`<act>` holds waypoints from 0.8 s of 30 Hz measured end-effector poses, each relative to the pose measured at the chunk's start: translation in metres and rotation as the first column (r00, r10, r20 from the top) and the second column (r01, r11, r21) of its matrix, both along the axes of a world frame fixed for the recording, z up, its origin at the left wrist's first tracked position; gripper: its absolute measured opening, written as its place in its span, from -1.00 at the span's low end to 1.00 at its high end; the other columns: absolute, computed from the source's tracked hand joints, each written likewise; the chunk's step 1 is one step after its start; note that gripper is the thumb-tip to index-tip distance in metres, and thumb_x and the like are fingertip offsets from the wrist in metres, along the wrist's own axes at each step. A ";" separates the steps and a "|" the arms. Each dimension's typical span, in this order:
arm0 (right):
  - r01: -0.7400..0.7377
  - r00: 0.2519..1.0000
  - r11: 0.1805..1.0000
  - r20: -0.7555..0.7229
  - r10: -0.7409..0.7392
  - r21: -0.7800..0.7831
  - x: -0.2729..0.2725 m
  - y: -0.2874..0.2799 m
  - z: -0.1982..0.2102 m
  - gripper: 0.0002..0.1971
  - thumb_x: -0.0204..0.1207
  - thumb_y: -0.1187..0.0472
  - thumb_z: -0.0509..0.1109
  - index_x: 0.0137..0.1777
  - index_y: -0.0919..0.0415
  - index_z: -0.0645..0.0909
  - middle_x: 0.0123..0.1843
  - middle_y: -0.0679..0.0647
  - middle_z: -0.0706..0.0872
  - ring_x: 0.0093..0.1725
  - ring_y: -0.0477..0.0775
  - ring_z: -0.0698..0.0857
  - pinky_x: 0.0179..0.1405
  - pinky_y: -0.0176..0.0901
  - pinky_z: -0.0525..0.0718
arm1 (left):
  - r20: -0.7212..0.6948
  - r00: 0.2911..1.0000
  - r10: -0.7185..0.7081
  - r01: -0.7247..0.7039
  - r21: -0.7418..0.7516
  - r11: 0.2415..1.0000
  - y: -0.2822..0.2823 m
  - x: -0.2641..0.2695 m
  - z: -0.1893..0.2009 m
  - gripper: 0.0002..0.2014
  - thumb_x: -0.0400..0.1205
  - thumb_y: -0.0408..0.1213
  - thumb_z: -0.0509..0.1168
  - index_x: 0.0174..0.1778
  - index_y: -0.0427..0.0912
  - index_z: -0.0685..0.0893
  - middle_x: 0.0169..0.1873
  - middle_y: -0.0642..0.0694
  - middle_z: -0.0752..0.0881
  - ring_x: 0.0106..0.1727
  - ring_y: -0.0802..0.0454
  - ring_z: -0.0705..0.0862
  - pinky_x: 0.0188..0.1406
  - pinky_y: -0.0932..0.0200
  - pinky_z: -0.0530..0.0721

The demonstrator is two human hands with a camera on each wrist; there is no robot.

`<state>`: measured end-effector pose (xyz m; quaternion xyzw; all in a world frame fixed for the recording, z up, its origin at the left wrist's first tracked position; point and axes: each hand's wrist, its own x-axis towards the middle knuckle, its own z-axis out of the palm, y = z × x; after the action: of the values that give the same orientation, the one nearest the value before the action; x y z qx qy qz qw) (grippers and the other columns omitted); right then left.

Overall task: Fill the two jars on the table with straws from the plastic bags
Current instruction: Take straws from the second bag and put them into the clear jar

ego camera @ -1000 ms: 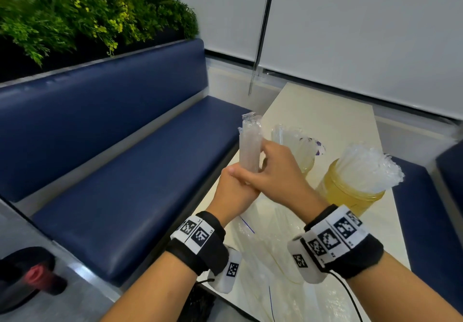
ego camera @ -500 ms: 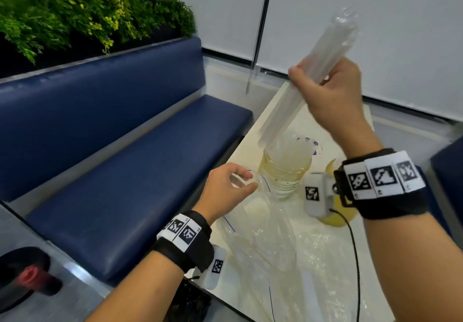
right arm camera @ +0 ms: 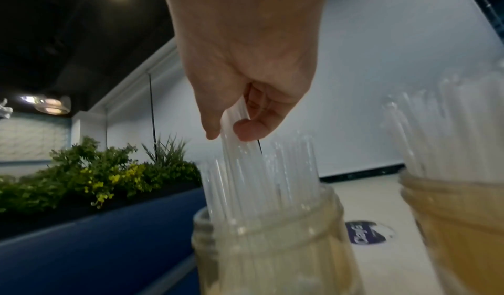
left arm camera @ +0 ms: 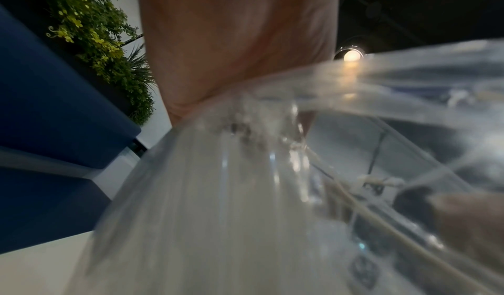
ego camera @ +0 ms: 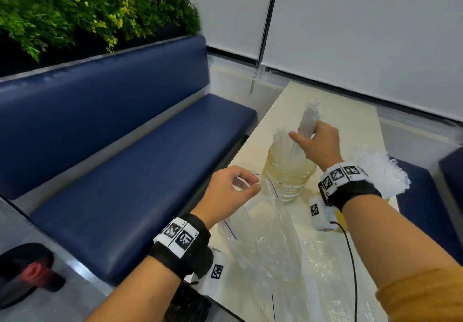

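Leftmost, the left hand (ego camera: 231, 191) pinches the rim of the clear plastic bag (ego camera: 263, 241) lying on the surface (ego camera: 350, 118). Beside it, the near jar (ego camera: 288, 176) stands half full of straws. Above it, the right hand (ego camera: 318, 144) has its grip closed round a bundle of straws (ego camera: 309, 118), their lower ends inside this jar. Further right, the second jar (right arm camera: 458, 213) stands packed.
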<state>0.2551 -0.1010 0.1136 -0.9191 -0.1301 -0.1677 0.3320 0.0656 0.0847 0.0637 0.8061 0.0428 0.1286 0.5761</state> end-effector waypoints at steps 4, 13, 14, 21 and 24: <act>0.039 0.988 0.991 -0.144 -0.057 -0.127 -0.007 0.002 -0.030 -0.42 0.31 -0.32 0.59 -0.04 0.22 0.66 -0.22 0.10 0.79 -0.20 0.18 0.81 -0.15 0.01 0.77 | 0.014 1.000 -0.013 0.013 -0.015 1.000 -0.001 0.004 0.004 -0.93 0.59 -0.21 0.54 -0.07 -0.09 0.82 0.02 0.19 0.80 -0.07 0.29 0.76 -0.14 0.58 0.62; 0.093 0.972 0.988 0.228 -0.062 -0.127 -0.009 0.007 -0.012 -0.03 0.21 -0.11 0.73 0.58 -0.03 0.29 0.45 0.04 0.49 0.38 0.18 0.49 0.21 0.10 0.65 | 0.001 1.000 -0.024 0.024 -0.029 0.999 -0.004 0.007 0.007 -0.94 0.62 -0.18 0.50 -0.07 -0.07 0.83 -0.03 0.27 0.79 -0.05 0.31 0.74 -0.15 0.59 0.63; 0.050 0.967 0.985 0.256 -0.005 -0.167 -0.006 0.007 -0.011 -0.05 0.28 -0.09 0.69 0.62 0.00 0.27 0.52 0.05 0.46 0.46 0.18 0.44 0.34 0.09 0.60 | -0.001 1.000 -0.028 0.028 -0.027 0.999 -0.004 0.007 0.007 -0.94 0.63 -0.18 0.50 -0.07 -0.06 0.82 -0.03 0.27 0.79 -0.05 0.33 0.74 -0.15 0.59 0.63; -0.109 0.978 0.810 0.084 0.192 -0.577 0.001 0.001 -0.038 -0.27 0.70 -0.14 -0.30 0.69 0.25 0.27 0.69 0.17 0.39 0.69 0.25 0.32 0.67 0.19 0.29 | -0.014 1.000 -0.025 0.025 -0.007 1.000 -0.002 0.004 0.010 -0.93 0.64 -0.15 0.48 -0.05 -0.04 0.83 -0.04 0.30 0.77 -0.03 0.22 0.77 -0.15 0.57 0.66; -0.075 0.982 0.803 0.096 0.162 -0.591 -0.003 0.001 -0.042 -0.28 0.70 -0.15 -0.36 0.72 0.16 0.24 0.77 0.18 0.23 0.75 0.27 0.18 0.71 0.26 0.13 | -0.017 1.000 -0.025 0.025 -0.011 1.000 -0.001 0.004 0.009 -0.92 0.64 -0.16 0.48 -0.05 -0.06 0.82 -0.06 0.30 0.77 -0.04 0.26 0.75 -0.16 0.59 0.64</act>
<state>0.2519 -0.1002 0.0719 -0.9522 -0.2559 -0.1634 0.0328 0.0693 0.0837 0.0731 0.8046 0.0384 0.1143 0.5815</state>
